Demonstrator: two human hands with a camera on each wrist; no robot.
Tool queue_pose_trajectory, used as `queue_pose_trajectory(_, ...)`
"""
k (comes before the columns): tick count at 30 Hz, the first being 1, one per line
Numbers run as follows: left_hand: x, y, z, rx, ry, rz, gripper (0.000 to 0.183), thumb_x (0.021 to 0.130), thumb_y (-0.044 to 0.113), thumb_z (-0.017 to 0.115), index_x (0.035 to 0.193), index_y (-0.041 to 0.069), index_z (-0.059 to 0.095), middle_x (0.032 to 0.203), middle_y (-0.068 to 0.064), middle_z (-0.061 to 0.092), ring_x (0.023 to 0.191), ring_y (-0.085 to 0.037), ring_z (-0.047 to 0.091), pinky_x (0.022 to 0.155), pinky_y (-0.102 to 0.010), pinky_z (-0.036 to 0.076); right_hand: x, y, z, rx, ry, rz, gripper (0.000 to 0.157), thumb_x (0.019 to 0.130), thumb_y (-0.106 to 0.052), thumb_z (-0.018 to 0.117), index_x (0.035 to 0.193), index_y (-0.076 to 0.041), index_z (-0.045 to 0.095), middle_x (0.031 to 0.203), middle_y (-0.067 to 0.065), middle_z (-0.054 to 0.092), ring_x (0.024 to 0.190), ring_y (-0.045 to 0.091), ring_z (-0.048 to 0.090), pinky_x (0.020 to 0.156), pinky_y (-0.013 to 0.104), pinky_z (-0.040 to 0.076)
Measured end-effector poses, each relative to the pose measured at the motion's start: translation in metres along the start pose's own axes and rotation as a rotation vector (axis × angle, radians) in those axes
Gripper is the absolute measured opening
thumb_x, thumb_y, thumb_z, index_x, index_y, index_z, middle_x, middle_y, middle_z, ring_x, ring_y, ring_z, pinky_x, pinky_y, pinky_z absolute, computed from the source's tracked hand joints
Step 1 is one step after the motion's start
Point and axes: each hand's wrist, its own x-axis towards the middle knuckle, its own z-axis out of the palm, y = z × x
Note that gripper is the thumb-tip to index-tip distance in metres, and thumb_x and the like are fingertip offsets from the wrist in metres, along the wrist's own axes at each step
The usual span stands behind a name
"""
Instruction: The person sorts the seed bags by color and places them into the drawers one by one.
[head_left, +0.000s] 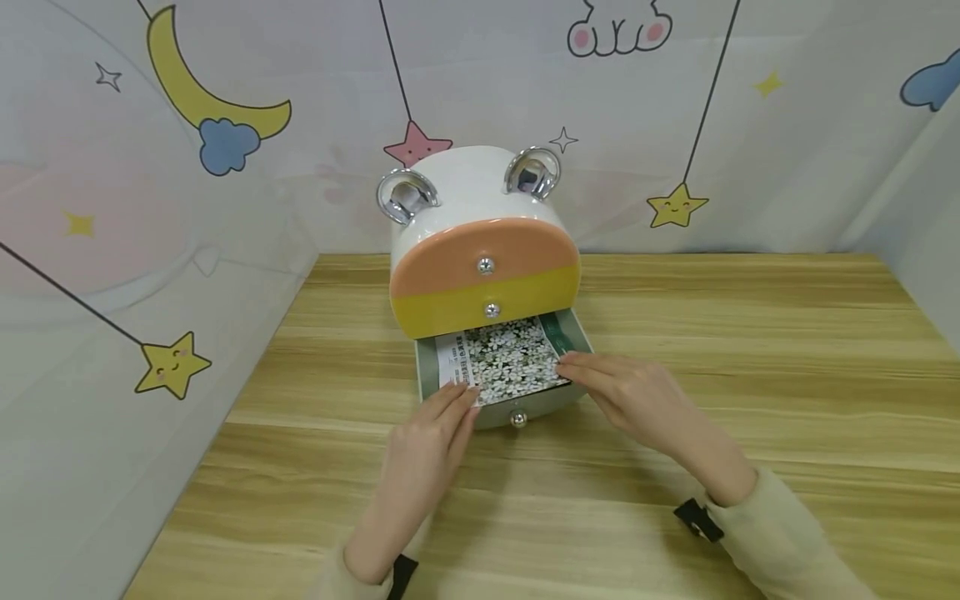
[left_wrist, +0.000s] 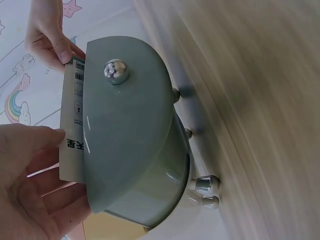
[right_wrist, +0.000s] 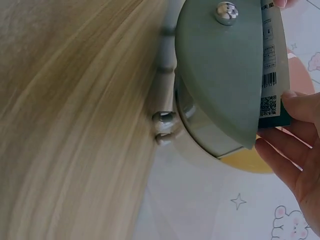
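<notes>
A flat box (head_left: pixel 513 358) with a white-flower picture lies over the pulled-out green drawer (head_left: pixel 429 367). In both wrist views its printed side stands above the drawer front. My left hand (head_left: pixel 427 437) holds the box's near left corner, its thumb against the printed side in the left wrist view. At the near right corner my right hand (head_left: pixel 645 400) grips the box, thumb by the QR code in the right wrist view. The drawer belongs to a rounded white cabinet (head_left: pixel 472 183) with silver ears. How deep the box sits in the drawer is hard to tell.
Above the green drawer are a closed yellow drawer (head_left: pixel 442 312) and a closed orange drawer (head_left: pixel 442 267), each with a silver knob. The cabinet stands on a wood-grain table (head_left: pixel 750 358). Behind it hangs a cartoon-printed backdrop (head_left: pixel 810 167).
</notes>
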Motion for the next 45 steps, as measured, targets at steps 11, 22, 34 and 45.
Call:
queue_pose_trajectory(11,0.009,-0.013,0.008,-0.026,-0.043,0.014,0.018,0.086,0.015,0.071,0.101,0.007,0.075,0.102,-0.009,0.074,0.096,-0.025,0.071,0.088,-0.040,0.057,0.009,0.005,0.009,-0.029,-0.066,0.049,0.033,0.084,-0.009,0.069,0.117,-0.010,0.069,0.120,0.005,0.070,0.105,0.023,0.069,0.081,0.037,0.059)
queue_pose_trajectory(22,0.019,-0.019,0.013,-0.048,-0.084,-0.042,0.017,0.086,0.013,0.070,0.101,0.005,0.074,0.104,-0.011,0.073,0.098,-0.027,0.070,0.087,-0.038,0.057,0.017,0.008,0.015,-0.049,-0.127,0.093,0.032,0.088,-0.014,0.066,0.120,-0.010,0.068,0.124,0.007,0.067,0.111,0.025,0.066,0.093,0.041,0.055)
queue_pose_trajectory(34,0.022,-0.020,0.015,-0.025,-0.098,-0.060,0.018,0.085,0.011,0.070,0.102,0.006,0.074,0.105,-0.008,0.073,0.095,-0.025,0.070,0.083,-0.037,0.058,0.019,0.010,0.017,-0.058,-0.141,0.104,0.030,0.089,-0.010,0.065,0.118,-0.010,0.069,0.126,0.007,0.066,0.112,0.026,0.065,0.092,0.041,0.055)
queue_pose_trajectory(45,0.020,-0.024,0.011,-0.088,0.137,0.023,0.018,0.081,0.004,0.070,0.098,0.003,0.073,0.099,-0.011,0.075,0.091,-0.026,0.072,0.079,-0.038,0.059,0.016,0.007,0.013,-0.030,-0.033,0.041,0.027,0.084,-0.010,0.071,0.111,-0.006,0.072,0.117,0.007,0.070,0.105,0.025,0.068,0.088,0.040,0.057)
